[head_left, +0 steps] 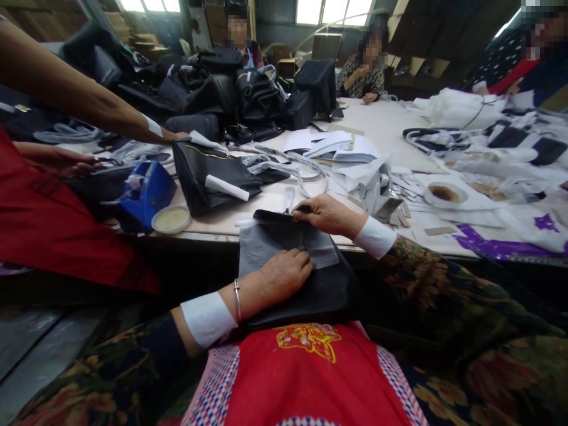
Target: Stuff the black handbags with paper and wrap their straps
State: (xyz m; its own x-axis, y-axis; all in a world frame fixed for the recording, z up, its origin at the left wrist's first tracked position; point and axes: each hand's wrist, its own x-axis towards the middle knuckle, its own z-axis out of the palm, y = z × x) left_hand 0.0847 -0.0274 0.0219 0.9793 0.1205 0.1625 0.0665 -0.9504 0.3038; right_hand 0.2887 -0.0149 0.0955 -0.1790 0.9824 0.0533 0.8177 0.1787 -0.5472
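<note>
A black bag [328, 296] lies across my lap against the table's front edge. Over its upper part is a translucent white sheet [261, 242]. My left hand [284, 275] rests on that sheet with the palm down and the fingers stretched out. At the bag's far edge, my right hand [326, 214] pinches a black flap [270, 216] between thumb and fingers. Just beyond the flap, a metal-looking strip [289, 196] lies on the table. What lies beneath my left palm is hidden.
At left, a co-worker's hands reach around another black bag [213, 168]. A blue tape dispenser [146, 195] and a round shallow dish [171, 219] stand near the table edge. White papers [337, 145], a tape roll [445, 194] and heaped black bags [199, 89] lie farther off.
</note>
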